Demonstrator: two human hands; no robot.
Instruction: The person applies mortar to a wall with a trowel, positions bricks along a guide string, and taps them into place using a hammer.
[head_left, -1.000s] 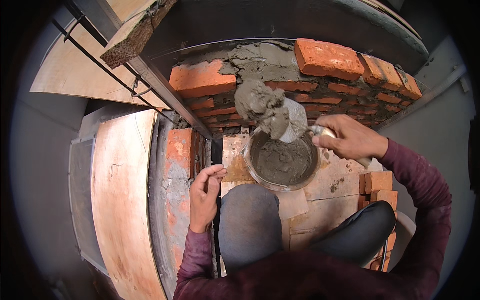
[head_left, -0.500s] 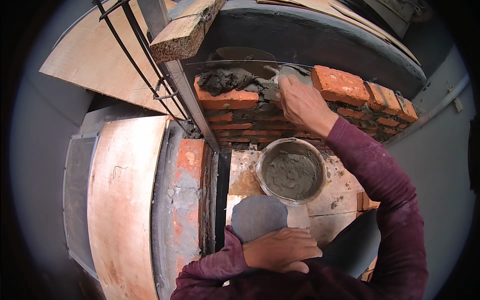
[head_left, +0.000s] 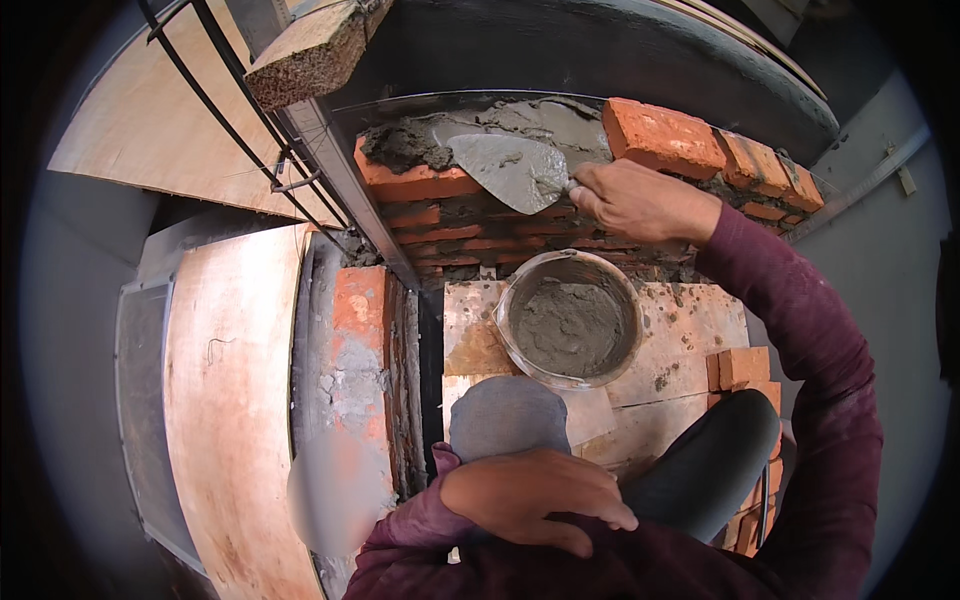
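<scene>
My right hand (head_left: pixel 645 205) is closed around the handle of a trowel (head_left: pixel 508 170). The trowel's flat, mortar-smeared blade is at the front edge of a brick wall (head_left: pixel 430 235), pointing left. Grey mortar (head_left: pixel 560 122) coats the wall top there, with a darker lump (head_left: pixel 405 143) at the left end. To the right of the blade, a row of orange bricks (head_left: pixel 662 138) sits on the wall. Below stands a bucket (head_left: pixel 507 310) with grey mortar in it. My left hand (head_left: pixel 535 497) lies open across my body behind my bent knee (head_left: pixel 508 415), fingers stretched out, holding nothing.
A wooden beam end (head_left: pixel 315 55), a metal upright (head_left: pixel 350 190) and dark rebar (head_left: pixel 225 110) stand at the wall's left end. Plywood sheets (head_left: pixel 235 370) lie left, beside a low brick ledge (head_left: pixel 358 320). Loose bricks (head_left: pixel 745 367) are stacked by my right knee.
My right hand has drawn back to the right and nearer, bringing the trowel blade into sight at the wall's edge. The mortar on top looks more spread. My left-hand fingers have parted slightly.
</scene>
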